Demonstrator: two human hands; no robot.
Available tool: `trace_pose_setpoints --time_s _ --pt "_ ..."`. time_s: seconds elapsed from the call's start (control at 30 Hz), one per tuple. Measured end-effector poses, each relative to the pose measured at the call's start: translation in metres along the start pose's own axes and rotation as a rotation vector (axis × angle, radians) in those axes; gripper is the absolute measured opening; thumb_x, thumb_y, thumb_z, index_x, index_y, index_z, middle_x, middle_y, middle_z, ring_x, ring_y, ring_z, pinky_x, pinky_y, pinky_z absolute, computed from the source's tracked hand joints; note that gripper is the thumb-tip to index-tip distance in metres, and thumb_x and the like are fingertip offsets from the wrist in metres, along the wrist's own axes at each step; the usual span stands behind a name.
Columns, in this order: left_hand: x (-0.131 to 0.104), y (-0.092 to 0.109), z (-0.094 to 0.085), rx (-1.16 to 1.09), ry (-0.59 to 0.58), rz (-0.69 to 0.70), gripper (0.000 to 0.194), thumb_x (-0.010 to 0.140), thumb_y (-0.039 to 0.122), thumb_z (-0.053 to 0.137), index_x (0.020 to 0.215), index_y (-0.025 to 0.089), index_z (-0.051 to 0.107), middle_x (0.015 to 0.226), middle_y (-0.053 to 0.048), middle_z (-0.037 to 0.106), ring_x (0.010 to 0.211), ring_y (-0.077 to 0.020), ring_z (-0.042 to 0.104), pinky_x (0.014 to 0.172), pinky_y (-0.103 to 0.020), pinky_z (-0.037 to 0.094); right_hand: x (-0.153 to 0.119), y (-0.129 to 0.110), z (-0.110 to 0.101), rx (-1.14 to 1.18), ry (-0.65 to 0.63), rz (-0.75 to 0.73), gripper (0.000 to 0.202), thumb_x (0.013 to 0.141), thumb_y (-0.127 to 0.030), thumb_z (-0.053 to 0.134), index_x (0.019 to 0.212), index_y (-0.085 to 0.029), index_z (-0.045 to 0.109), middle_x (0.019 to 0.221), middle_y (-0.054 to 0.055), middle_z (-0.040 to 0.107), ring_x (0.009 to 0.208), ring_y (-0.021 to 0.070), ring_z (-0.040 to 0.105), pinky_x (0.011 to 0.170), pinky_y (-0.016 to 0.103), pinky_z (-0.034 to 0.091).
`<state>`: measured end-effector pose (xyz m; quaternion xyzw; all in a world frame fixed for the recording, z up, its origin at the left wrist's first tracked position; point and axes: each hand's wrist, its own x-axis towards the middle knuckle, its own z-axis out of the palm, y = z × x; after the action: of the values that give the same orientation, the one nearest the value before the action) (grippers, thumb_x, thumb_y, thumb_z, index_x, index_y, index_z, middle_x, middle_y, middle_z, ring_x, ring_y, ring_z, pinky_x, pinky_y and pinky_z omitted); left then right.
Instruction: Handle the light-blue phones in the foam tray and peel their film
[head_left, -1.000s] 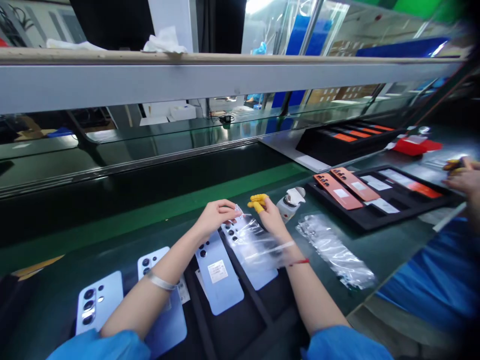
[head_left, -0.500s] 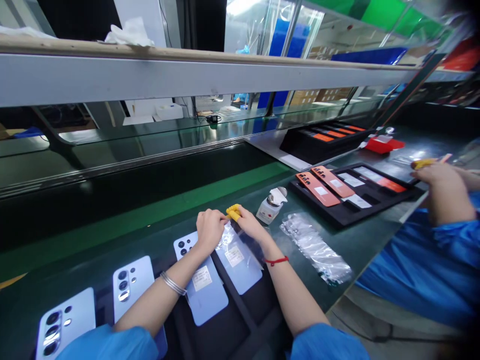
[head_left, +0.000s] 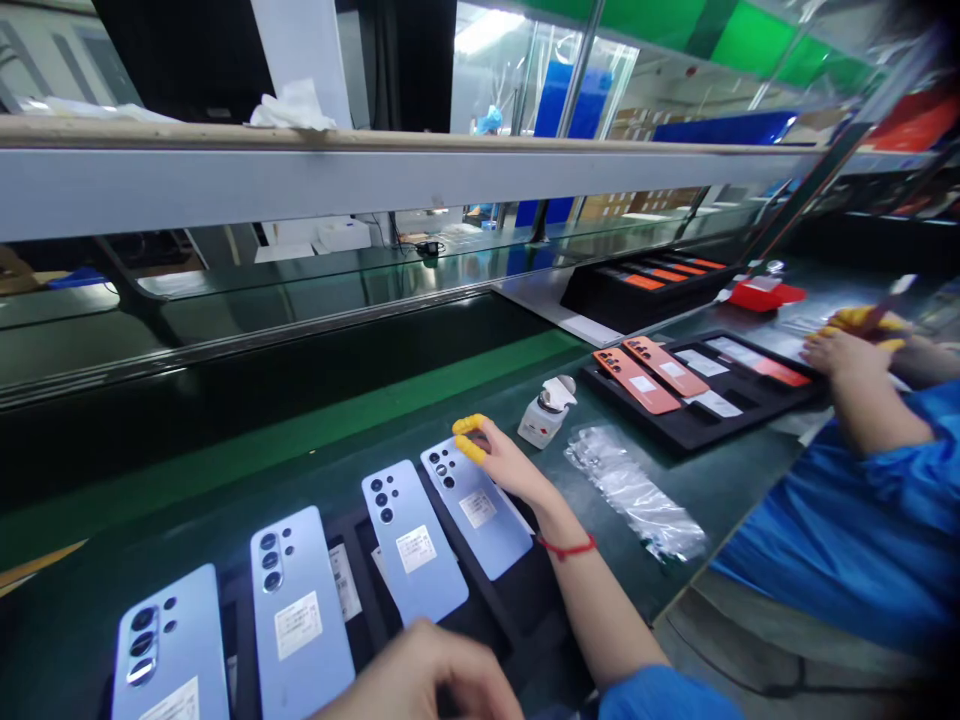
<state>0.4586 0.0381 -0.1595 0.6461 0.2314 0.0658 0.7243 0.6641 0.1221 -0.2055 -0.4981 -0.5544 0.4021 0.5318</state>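
From the head view, the right hand (head_left: 504, 462), yellow cots on its fingertips, rests its loosely parted grip on the top edge of the rightmost blue phone back (head_left: 477, 505), which lies in a black tray (head_left: 517, 600) on the green table (head_left: 360, 440). The left hand (head_left: 420, 680) sits low at the frame's edge, its grip hidden. Three more blue backs (head_left: 300, 610) lie leftward; a small bottle (head_left: 544, 415) and crumpled clear film (head_left: 634, 490) lie just right. A co-worker's hand (head_left: 844, 350) reaches over a tray of orange backs (head_left: 652, 375).

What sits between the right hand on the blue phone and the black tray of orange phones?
In the head view, a small white dispenser bottle stands there, with a crumpled clear film nearer the camera.
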Motion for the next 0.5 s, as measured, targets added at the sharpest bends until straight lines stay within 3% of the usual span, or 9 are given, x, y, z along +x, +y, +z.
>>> trace_pose_setpoints --time_s 0.03,0.07,0.1,0.13,0.2,0.3,0.4,0.5 --pt "-0.005 0.003 -0.005 -0.042 0.194 -0.026 0.034 0.068 0.046 0.069 0.061 0.017 0.054 0.055 0.000 0.056 0.054 -0.0134 0.053 0.056 -0.021 0.039 -0.017 -0.013 0.005 0.041 -0.077 -0.010 0.040 0.076 -0.056 0.057 0.095 -0.022 0.058 0.102 0.006 0.060 0.102 0.0236 0.055 0.094 0.042 0.043" --pt "-0.009 0.007 -0.011 -0.071 0.358 -0.046 0.037 0.065 0.050 0.071 0.066 0.016 0.055 0.058 -0.001 0.059 0.057 -0.0150 0.056 0.058 -0.022 0.040 -0.036 -0.025 0.009 0.176 -0.275 -0.033 0.046 0.079 -0.063 0.050 0.099 -0.022 0.058 0.108 0.007 0.059 0.105 0.0247 0.054 0.092 0.042 0.044" --pt "-0.013 0.010 -0.016 -0.085 0.471 -0.061 0.039 0.064 0.052 0.072 0.070 0.016 0.056 0.059 -0.002 0.061 0.058 -0.0158 0.057 0.058 -0.023 0.040 -0.056 -0.035 0.013 0.261 -0.444 -0.037 0.056 0.077 -0.068 0.050 0.109 -0.022 0.056 0.118 0.008 0.055 0.112 0.0266 0.050 0.094 0.042 0.044" --pt "-0.017 0.013 -0.020 -0.080 0.535 -0.063 0.039 0.064 0.052 0.071 0.072 0.017 0.057 0.060 -0.001 0.061 0.058 -0.0159 0.057 0.058 -0.022 0.040 -0.075 -0.043 0.015 0.235 -0.525 -0.005 0.060 0.072 -0.066 0.060 0.114 -0.024 0.055 0.121 0.008 0.053 0.113 0.0269 0.049 0.095 0.040 0.043" --pt "-0.023 0.015 -0.024 0.003 0.593 -0.028 0.031 0.068 0.047 0.069 0.071 0.017 0.061 0.061 -0.001 0.062 0.059 -0.0157 0.056 0.056 -0.023 0.039 -0.107 -0.050 0.014 0.098 -0.509 0.126 0.057 0.066 -0.053 0.074 0.114 -0.027 0.056 0.116 0.005 0.056 0.102 0.0245 0.056 0.090 0.037 0.046" --pt "-0.029 0.014 -0.020 0.199 0.625 0.067 0.018 0.076 0.037 0.062 0.070 0.020 0.068 0.070 -0.002 0.067 0.068 -0.0173 0.058 0.063 -0.025 0.041 -0.132 -0.048 0.006 0.032 -0.406 0.235 0.049 0.072 -0.046 0.072 0.114 -0.028 0.053 0.113 0.007 0.056 0.088 0.0211 0.060 0.085 0.037 0.049" --pt "-0.027 0.014 -0.012 0.297 0.607 0.165 0.017 0.079 0.034 0.061 0.069 0.024 0.070 0.072 -0.001 0.069 0.068 -0.0172 0.060 0.065 -0.025 0.043 -0.138 -0.047 0.001 0.072 -0.308 0.235 0.044 0.081 -0.049 0.063 0.115 -0.025 0.048 0.103 0.008 0.061 0.098 0.0229 0.059 0.093 0.041 0.043" --pt "-0.023 0.016 -0.009 0.278 0.624 0.212 0.016 0.078 0.035 0.064 0.067 0.024 0.070 0.064 0.000 0.066 0.058 -0.0152 0.057 0.056 -0.023 0.042 -0.136 -0.049 0.002 0.163 -0.218 0.247 0.047 0.080 -0.050 0.064 0.114 -0.025 0.043 0.091 0.006 0.064 0.085 0.0212 0.062 0.082 0.038 0.049"
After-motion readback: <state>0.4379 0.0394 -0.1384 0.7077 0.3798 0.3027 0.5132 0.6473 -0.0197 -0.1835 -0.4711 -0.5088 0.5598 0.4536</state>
